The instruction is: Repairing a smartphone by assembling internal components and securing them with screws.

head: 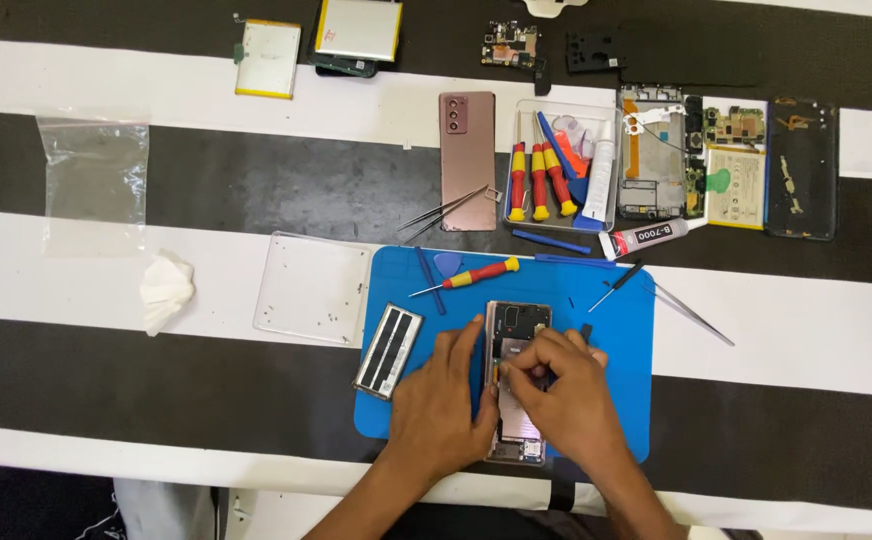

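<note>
An opened phone body (518, 330) lies upright on a blue work mat (606, 330), its inner parts exposed. My left hand (443, 405) rests along the phone's left edge, fingers laid against it, steadying it. My right hand (561, 390) sits over the phone's middle with fingertips pinched together on a small part inside it; what they pinch is too small to tell. A black-and-silver battery (388, 350) lies tilted at the mat's left edge. A red-and-yellow screwdriver (471, 276) lies on the mat above the phone.
A clear tray (312, 288) with tiny screws lies left of the mat. Behind it are a bronze back cover (467, 160), tweezers (444, 212), a clear box of screwdrivers (556, 170), a glue tube (646, 238), other dismantled phones (726, 165), a plastic bag (94, 175) and a crumpled tissue (166, 288).
</note>
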